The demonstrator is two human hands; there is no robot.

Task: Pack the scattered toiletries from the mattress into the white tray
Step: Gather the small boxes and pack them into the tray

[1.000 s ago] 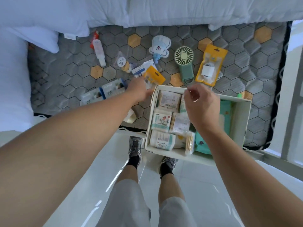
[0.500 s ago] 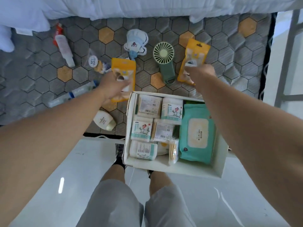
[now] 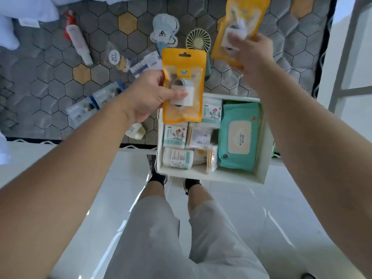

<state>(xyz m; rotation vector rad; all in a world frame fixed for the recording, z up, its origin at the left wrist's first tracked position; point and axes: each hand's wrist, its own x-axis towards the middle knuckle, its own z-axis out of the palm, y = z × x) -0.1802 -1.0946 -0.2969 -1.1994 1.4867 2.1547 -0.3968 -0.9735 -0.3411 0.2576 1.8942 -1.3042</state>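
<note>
Two yellow pouches are off the mattress (image 3: 50, 77), one in each of my hands. My left hand (image 3: 147, 95) pinches a yellow pouch (image 3: 184, 85) over the white tray's (image 3: 211, 175) far-left corner, thumb pressed across its clear window. My right hand (image 3: 251, 55) is closed on a second pouch (image 3: 239, 19), raised above the mattress beyond the tray's far edge. Both pouches stand with the long axis running away from me, hang-hole end farthest. The tray looks nearly full, so I judge a pouch laid flat could ride up on the green wipes pack (image 3: 239, 135) or the small boxes and slide out; the tray's near edge also overhangs the mattress edge, so a hard push might tip it.
</note>
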